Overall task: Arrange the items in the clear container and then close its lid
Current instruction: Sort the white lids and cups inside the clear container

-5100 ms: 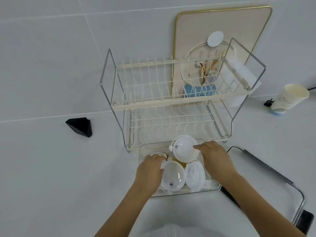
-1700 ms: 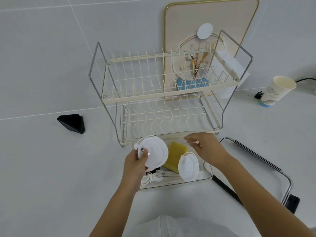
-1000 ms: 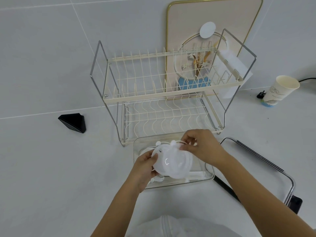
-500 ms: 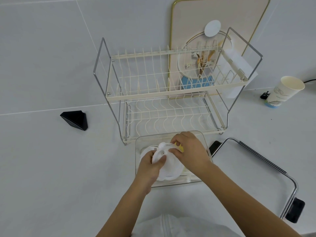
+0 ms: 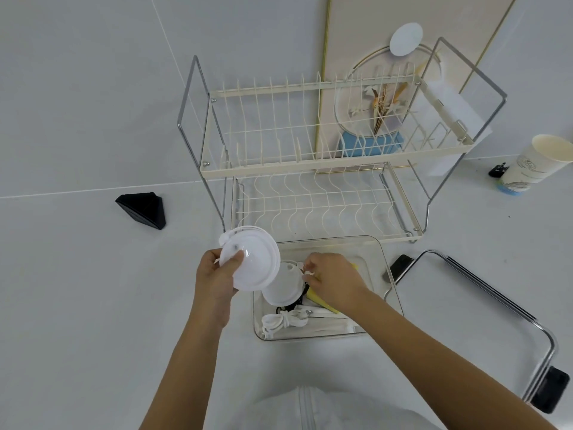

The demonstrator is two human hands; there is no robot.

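Head view shows the clear container (image 5: 379, 252) on the white bench (image 5: 77, 305), just in front of the dish rack (image 5: 310, 197), its lid not yet on. The left hand (image 5: 217, 274) grips a stack of white round lids (image 5: 252, 265), held tilted above the container's left rim, partly outside it. The right hand (image 5: 333, 279) reaches inside, fingertips pinched on the edge of a second white disc (image 5: 283, 290) that lies over a yellow sponge (image 5: 322, 301) and a coiled white cord (image 5: 283, 321). The held stack sits left of and above the open space, so I judge it must travel right and down; the left hand is nearer.
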